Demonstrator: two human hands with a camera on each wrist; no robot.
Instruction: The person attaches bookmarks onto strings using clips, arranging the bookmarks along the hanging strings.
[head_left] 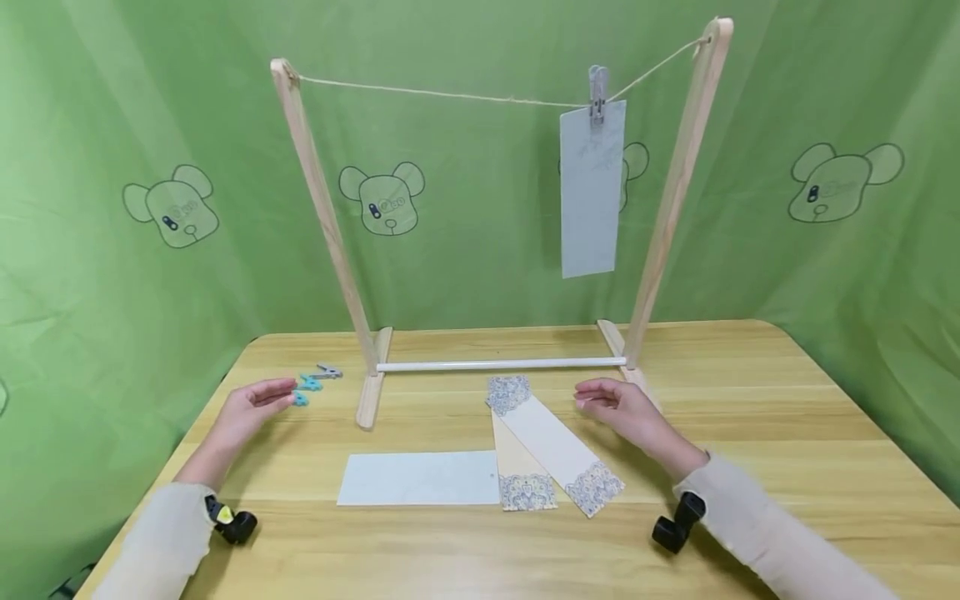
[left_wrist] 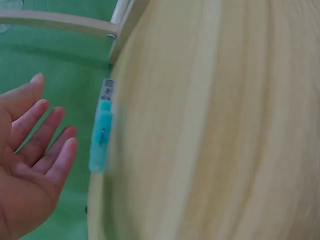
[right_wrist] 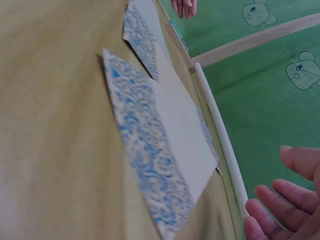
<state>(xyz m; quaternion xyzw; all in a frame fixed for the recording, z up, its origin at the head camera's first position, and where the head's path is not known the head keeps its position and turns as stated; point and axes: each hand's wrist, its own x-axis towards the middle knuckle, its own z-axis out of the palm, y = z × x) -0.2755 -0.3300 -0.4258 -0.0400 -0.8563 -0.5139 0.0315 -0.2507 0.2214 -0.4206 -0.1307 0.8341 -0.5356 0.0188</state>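
My left hand (head_left: 255,407) is over the table's left side with relaxed fingers and nothing in them. Right by its fingertips lie two teal clothespins (head_left: 310,383) and a grey clothespin (head_left: 328,372); in the left wrist view the teal clothespins (left_wrist: 101,137) line up beyond the fingers. My right hand (head_left: 618,406), fingers loosely bent and holding nothing, hovers right of the cards. Two bookmark-like paper cards with blue lace-pattern ends overlap: a white one (head_left: 551,437) over a cream one (head_left: 517,446). A pale blank card (head_left: 420,479) lies lengthwise left of them.
Behind the cards stands a wooden frame (head_left: 675,192) with a white bottom rod (head_left: 502,364). A string (head_left: 435,92) spans its posts, sagging where a grey clothespin (head_left: 597,92) holds a hanging pale card (head_left: 590,196). Green cloth (head_left: 480,275) with bear-head prints surrounds the table.
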